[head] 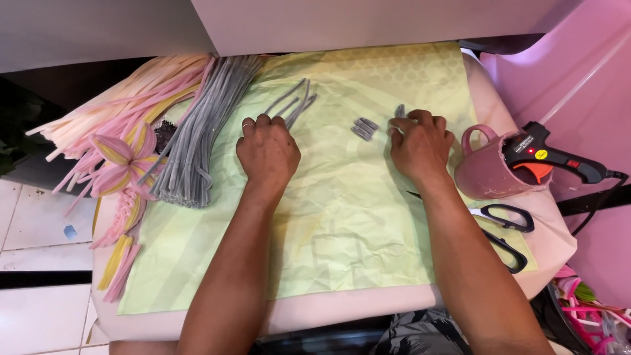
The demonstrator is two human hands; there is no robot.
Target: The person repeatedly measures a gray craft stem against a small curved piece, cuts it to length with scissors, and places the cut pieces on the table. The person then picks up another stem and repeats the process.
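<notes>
The left hand (267,150) lies flat, fingers spread, pinning long grey pipe cleaners (294,102) toward the bench's far edge, while the right hand (420,141) seems to pinch a short grey piece (399,110) beside cut bits (365,127).

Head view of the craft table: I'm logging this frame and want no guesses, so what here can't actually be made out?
- Left hand: fingertips lie on the long grey stems; any grip is hidden beneath the hand.
- Right hand: knuckles cover what its fingers pinch beside the short grey pieces.
- Scissors: blades hidden by the right forearm.
- Glue gun: nozzle sunk in the pink mug.
</notes>
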